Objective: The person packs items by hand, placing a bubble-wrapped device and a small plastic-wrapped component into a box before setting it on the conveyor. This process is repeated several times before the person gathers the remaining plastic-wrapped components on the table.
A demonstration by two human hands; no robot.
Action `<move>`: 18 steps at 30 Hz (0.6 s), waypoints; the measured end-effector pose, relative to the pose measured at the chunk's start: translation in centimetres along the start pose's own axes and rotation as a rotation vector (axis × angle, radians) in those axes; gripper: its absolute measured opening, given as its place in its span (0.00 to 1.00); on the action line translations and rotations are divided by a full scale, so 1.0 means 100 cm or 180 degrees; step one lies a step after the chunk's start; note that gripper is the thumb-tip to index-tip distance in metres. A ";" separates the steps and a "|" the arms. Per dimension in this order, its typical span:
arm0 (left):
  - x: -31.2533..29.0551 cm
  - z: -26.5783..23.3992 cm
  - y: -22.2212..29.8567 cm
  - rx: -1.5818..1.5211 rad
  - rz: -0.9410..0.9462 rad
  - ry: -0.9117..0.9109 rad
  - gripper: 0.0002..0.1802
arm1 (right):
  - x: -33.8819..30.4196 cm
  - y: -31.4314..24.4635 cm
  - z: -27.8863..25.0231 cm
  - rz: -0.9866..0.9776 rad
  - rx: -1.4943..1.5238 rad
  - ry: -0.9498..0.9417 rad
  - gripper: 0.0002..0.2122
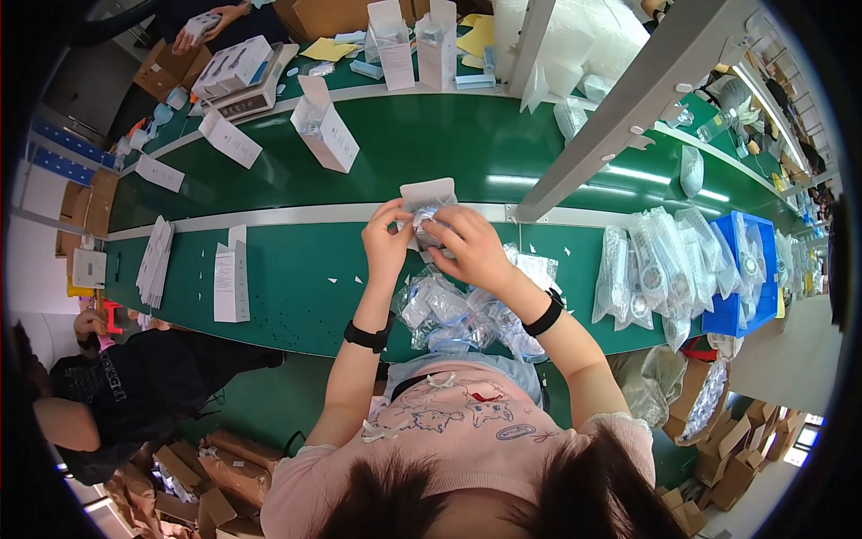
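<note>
My left hand (386,241) and my right hand (469,246) meet over the green bench, both gripping a small white carton (426,192) with its flap up and a clear plastic bag with a part (424,219) at the carton's mouth. The fingers hide most of the bag. Just below my wrists lies a heap of several clear bagged parts (458,310). Both wrists wear black bands.
A flat white carton (232,277) and a stack of flat cartons (155,260) lie at left. An open white box (325,128) stands on the green conveyor (431,144). A blue bin (747,286) with bagged parts is at right. A slanted metal post (628,99). Another person (108,377) sits at left.
</note>
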State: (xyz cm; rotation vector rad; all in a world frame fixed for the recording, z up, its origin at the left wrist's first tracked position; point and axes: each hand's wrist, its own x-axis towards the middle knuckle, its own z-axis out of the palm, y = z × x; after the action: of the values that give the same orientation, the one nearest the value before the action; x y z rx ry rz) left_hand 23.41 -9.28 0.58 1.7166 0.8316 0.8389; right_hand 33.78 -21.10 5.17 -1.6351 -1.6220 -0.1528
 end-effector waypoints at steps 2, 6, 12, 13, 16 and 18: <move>0.000 0.000 -0.003 -0.0021 0.0042 0.0049 0.06 | 0.004 0.003 -0.006 -0.0010 -0.0167 -0.0097 0.15; -0.002 0.003 -0.009 -0.0088 0.0096 0.0138 0.06 | -0.002 0.012 -0.018 -0.0124 -0.0396 -0.0469 0.11; -0.001 0.005 -0.011 -0.0417 -0.0170 0.0042 0.07 | -0.007 0.006 -0.008 0.0087 -0.0684 -0.1095 0.08; -0.001 0.003 -0.011 -0.0411 -0.0172 0.0046 0.07 | -0.006 0.003 -0.004 0.0086 -0.0677 -0.1095 0.08; 0.000 -0.003 -0.007 -0.0026 -0.0120 -0.0289 0.10 | -0.001 -0.008 0.003 0.0275 -0.1408 -0.1995 0.12; 0.002 -0.015 0.002 0.0067 0.0393 -0.0305 0.13 | -0.006 -0.002 0.001 0.0191 -0.1013 -0.1616 0.17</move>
State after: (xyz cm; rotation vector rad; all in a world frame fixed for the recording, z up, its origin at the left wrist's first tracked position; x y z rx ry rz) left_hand 22.23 -8.45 1.17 1.8266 0.6779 0.8257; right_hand 33.45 -21.49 4.82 -2.0856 -1.9980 0.0447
